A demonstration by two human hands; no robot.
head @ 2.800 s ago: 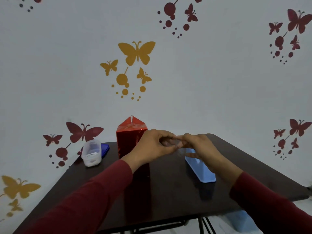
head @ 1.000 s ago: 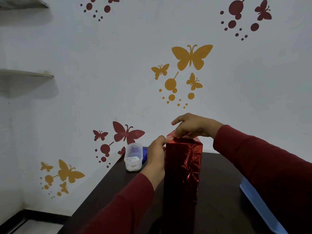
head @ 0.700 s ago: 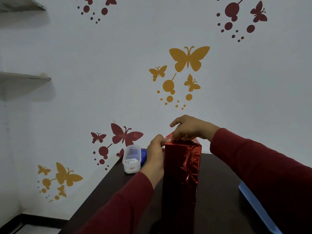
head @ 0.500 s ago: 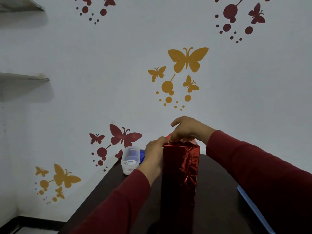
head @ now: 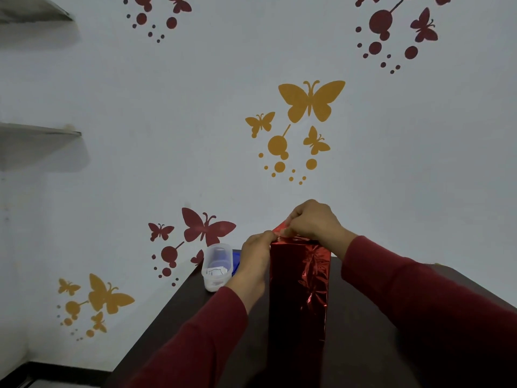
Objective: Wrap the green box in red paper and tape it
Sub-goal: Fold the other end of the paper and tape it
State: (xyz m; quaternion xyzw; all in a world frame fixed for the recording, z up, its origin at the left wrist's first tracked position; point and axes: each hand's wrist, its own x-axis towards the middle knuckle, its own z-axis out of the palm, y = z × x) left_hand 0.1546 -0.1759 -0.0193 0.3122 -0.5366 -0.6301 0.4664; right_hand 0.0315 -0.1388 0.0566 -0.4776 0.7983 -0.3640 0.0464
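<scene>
Red-wrapped box (head: pixel 298 289) upright btwn hands, R fingers (head: pixel 291 224) pinching top flap.

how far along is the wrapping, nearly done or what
Nearly done, it seems. The box stands upright on the table with its visible sides covered in red paper, no green showing. In hand: the right hand pinches the top flap, the left hand steadies the side. Left: flattening and taping that flap.
</scene>
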